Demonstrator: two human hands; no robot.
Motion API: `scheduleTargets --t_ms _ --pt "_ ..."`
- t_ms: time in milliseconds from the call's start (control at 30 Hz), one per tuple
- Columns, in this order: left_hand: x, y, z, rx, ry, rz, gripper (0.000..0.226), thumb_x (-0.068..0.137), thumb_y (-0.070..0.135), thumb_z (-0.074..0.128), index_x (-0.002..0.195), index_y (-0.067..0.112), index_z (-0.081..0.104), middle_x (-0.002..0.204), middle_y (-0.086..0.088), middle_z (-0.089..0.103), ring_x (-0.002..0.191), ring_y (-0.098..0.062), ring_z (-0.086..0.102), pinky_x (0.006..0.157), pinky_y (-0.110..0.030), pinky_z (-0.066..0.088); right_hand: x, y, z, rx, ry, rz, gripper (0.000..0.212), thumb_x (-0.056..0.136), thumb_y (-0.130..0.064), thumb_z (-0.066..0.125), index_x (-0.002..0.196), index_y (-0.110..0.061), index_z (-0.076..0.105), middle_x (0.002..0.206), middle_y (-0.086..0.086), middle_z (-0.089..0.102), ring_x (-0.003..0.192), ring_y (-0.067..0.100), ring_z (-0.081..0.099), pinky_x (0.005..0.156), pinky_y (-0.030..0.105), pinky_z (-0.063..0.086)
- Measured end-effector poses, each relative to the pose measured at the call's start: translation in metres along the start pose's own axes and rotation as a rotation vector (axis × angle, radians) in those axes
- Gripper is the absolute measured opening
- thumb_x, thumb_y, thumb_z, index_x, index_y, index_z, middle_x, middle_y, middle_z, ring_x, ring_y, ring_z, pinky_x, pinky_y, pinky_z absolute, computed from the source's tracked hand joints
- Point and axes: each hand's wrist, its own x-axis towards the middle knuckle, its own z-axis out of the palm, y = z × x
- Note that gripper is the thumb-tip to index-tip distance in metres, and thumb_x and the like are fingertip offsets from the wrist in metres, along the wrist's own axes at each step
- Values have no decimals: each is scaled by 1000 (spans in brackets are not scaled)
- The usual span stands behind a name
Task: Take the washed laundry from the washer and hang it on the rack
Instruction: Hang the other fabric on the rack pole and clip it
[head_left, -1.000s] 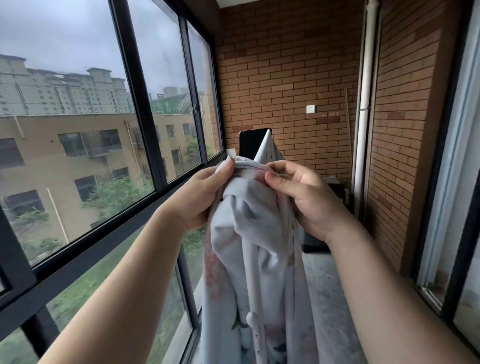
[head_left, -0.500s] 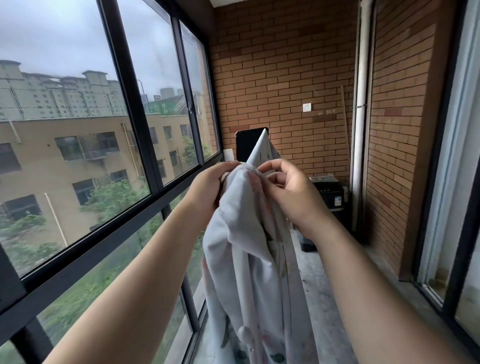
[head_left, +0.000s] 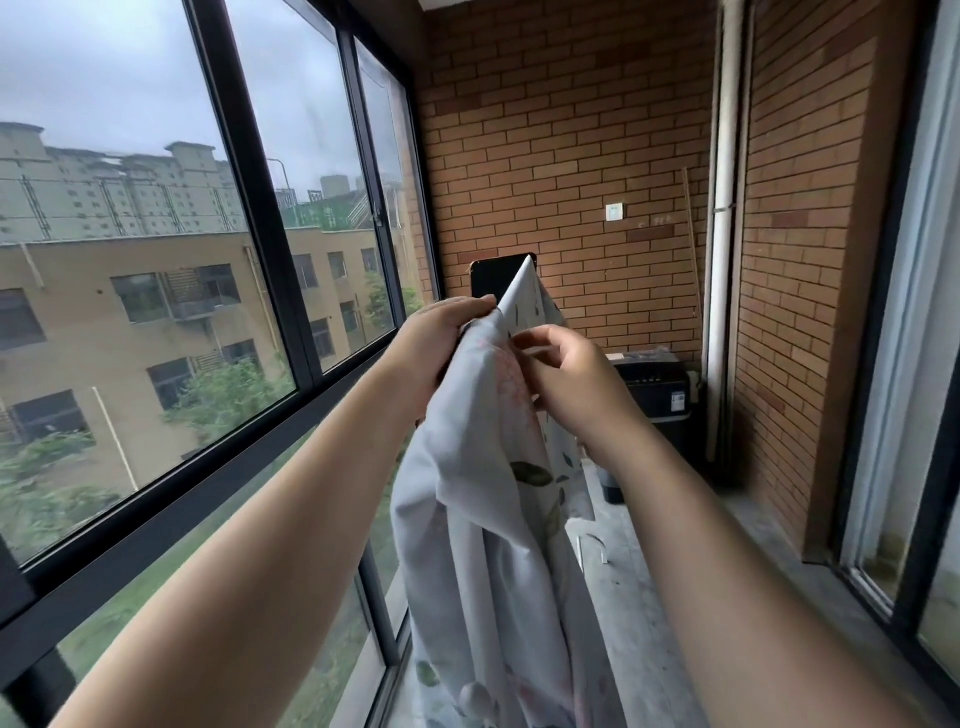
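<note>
The left grip (head_left: 447, 340) is clenched on the laundry, its fingers curled over a bunched fold at the top edge of the sheet (head_left: 483, 519). The right grip (head_left: 571, 376) sits just beside it and pinches the same edge between thumb and fingers. The two come at the cloth from either side and are almost touching.

The sheet is pale grey-white with a faint print of pink flowers and green leaves. From the two grips its upper edge runs away from the person as a taut ridge, pointing toward the far brick wall (head_left: 571, 156) and rising to a sharp peak. Whatever carries that ridge is hidden under the fabric. The rest of the sheet falls straight down from the hands in long vertical folds, toward the concrete floor (head_left: 649, 597) and out of sight below.

Just behind the peak stands a dark rectangular panel (head_left: 491, 275). A black appliance (head_left: 654, 384) sits further right against the wall, near a white pipe (head_left: 724, 208) in the corner. A white switch plate (head_left: 614, 212) is fixed to the bricks above. Large dark-framed windows (head_left: 249, 218) run along the person's left, with tan buildings and trees outside.
</note>
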Motion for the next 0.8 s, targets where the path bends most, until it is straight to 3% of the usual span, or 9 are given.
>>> scheduleTargets --t_ms 167,233,333,467,567,600,667,733,800 --pt "8 -1 1 91 -44 32 46 67 27 80 103 6 63 94 -14 58 90 -26 58 95 -40 47 10 7 2 92 -28 95 15 90 -44 63 92 -32 71 89 -9 74 93 15 68 90 46 56" --pt "12 -1 1 114 -48 31 44 72 28 79 106 7 60 93 -13 58 88 -25 58 89 -36 49 16 11 2 114 10 133 21 92 -43 59 90 -27 73 87 -5 74 94 18 68 91 49 55" --pt "21 -3 0 78 -85 -3 72 57 32 90 116 14 54 96 -14 49 90 -27 49 86 -35 43 27 15 2 157 81 202 25 94 -40 56 86 -22 72 88 0 73 95 23 67 92 51 53" --pt "30 -3 -5 21 -86 2 39 76 24 76 106 10 54 82 -7 47 69 -16 49 66 -23 46 46 10 -1 317 92 231 18 98 -28 57 86 -21 69 90 2 72 94 22 67 83 37 55" --pt "35 -8 -5 28 -32 45 53 84 25 71 128 8 50 110 -18 45 96 -29 45 87 -30 42 64 4 -4 480 68 240 18 95 -25 58 102 -14 71 101 9 74 100 26 69 91 39 55" --pt "34 -9 -2 65 6 58 48 90 23 66 130 2 51 113 -18 46 98 -29 48 88 -30 43 70 4 -3 518 58 233 22 93 -26 59 105 -12 72 103 11 74 102 27 69 95 42 53" --pt "36 -11 0 90 44 77 27 99 18 55 114 -3 59 97 -16 59 79 -18 62 71 -22 52 77 9 1 525 43 215 24 92 -28 60 103 -11 74 101 13 75 102 26 69 96 42 53" --pt "37 -15 -2 108 30 124 16 100 19 55 99 4 61 76 -3 62 57 -6 61 54 -16 50 75 21 6 380 18 156 27 95 -36 60 95 -14 75 96 12 74 93 19 68 85 35 53" --pt "39 -19 -6 118 53 127 15 99 20 55 91 8 59 67 2 58 53 -4 56 51 -15 46 69 34 9 191 -23 59 33 95 -47 58 90 -18 72 89 6 74 83 13 66 74 31 53"
